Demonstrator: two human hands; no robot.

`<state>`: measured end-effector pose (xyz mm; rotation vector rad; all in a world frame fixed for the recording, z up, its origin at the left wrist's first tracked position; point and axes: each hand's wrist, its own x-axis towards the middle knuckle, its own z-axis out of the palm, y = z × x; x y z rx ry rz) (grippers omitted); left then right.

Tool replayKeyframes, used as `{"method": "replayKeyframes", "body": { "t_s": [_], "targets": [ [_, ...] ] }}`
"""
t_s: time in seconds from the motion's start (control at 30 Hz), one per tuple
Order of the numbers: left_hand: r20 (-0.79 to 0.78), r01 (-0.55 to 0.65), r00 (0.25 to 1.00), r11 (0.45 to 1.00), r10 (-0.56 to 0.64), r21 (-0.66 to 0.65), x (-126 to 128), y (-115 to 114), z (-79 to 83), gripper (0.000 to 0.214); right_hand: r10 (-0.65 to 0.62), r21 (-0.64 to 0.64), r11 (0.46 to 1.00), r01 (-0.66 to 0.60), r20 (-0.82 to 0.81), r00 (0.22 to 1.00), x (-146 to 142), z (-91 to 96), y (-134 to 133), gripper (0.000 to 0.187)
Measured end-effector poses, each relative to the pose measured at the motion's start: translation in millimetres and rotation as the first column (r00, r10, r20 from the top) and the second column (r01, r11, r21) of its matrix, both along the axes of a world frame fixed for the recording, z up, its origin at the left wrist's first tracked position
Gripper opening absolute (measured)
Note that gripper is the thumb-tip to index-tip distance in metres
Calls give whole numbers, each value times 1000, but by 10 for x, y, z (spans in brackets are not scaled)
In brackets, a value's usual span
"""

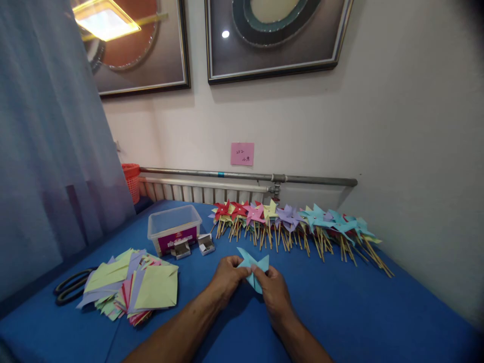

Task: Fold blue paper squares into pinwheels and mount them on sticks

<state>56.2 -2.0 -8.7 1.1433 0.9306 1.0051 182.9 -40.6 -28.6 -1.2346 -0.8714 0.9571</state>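
Note:
Between my two hands is a light blue paper pinwheel (pixel 254 260), its blades folded in toward the centre and no stick showing on it. My left hand (pixel 228 276) pinches its left side, thumb near the middle. From the right, my right hand (pixel 275 288) grips it with the thumb pressed at the centre. Both hands are over the blue table cover (pixel 212 322). Behind them lies a long row of finished pinwheels (pixel 289 218) on wooden sticks, in red, pink, yellow, purple and light blue.
At left lie a pile of coloured paper sheets (pixel 157 287) and black-handled scissors (pixel 71 287). A clear plastic box (pixel 174 222) stands behind two small open boxes (pixel 206 244). A red basket (pixel 131 182), a metal pipe (pixel 242 175) and a blue curtain (pixel 56 131) border the table.

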Motion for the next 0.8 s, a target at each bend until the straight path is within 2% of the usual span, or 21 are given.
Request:
{"method": "replayKeyframes", "body": {
  "t_s": [0.23, 0.53, 0.8],
  "targets": [
    [43, 0, 999, 999, -1, 42, 21, -24, 23, 25, 31, 9, 999, -31, -94, 995, -6, -65, -17, 38],
    [-29, -42, 999, 997, 44, 58, 21, -9, 3, 20, 76, 28, 997, -72, -166, 983, -15, -63, -6, 40],
    [-36, -64, 997, 996, 66, 59, 21, -11, -8, 23, 85, 11, 996, -84, -122, 989, -1, -71, -19, 40]
  ]
}}
